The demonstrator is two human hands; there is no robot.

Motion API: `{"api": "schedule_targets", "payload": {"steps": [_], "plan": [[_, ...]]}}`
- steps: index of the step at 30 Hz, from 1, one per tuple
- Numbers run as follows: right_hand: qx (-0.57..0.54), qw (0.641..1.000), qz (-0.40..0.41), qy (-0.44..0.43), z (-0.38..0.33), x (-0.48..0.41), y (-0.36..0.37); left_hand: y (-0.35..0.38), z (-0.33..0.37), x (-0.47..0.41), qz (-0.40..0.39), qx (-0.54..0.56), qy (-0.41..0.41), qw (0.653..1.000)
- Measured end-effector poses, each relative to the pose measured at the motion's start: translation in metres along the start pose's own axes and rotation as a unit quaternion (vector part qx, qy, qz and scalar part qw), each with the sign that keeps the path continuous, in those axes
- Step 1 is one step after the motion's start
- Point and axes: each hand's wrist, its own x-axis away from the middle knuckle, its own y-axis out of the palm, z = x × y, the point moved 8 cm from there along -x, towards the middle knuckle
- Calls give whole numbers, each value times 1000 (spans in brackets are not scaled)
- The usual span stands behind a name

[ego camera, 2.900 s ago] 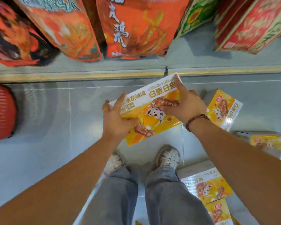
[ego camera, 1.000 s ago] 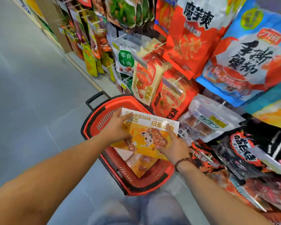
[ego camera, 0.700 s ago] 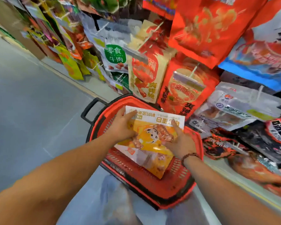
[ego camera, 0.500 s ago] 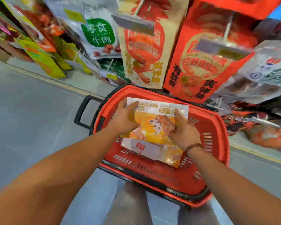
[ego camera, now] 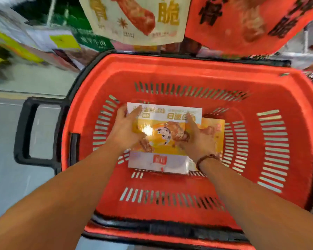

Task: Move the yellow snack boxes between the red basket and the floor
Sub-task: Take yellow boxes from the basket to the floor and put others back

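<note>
We hold a yellow snack box (ego camera: 163, 130) low inside the red basket (ego camera: 188, 76). Our left hand (ego camera: 124, 130) grips its left edge with the thumb on top, and our right hand (ego camera: 197, 139) holds its right side, a bead bracelet (ego camera: 206, 158) at the wrist. Under the grip lies a second box (ego camera: 159, 162), its pale end toward us. A third box (ego camera: 213, 127) peeks out right of our right hand. Left of the grip, the black handle (ego camera: 23, 130) juts over the floor (ego camera: 7, 177). Beyond hang snack bags (ego camera: 139, 17).

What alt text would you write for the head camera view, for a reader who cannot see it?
A person's left hand and right hand hold a yellow snack box low inside a red basket, over a second box lying there. Snack bags hang behind.
</note>
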Motion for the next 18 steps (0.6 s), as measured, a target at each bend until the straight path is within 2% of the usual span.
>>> {"api": "schedule_targets", "payload": {"steps": [8, 14, 18], "plan": [[-32, 999, -22, -1, 9, -32, 35, 37, -35, -25, -30, -9, -27, 999], [-89, 992, -85, -3, 12, -39, 53, 56, -41, -34, -82, -59, -59, 993], [-84, 991, -109, -6, 17, -32, 45, 59, -32, -28, -91, -94, -74, 989]]}}
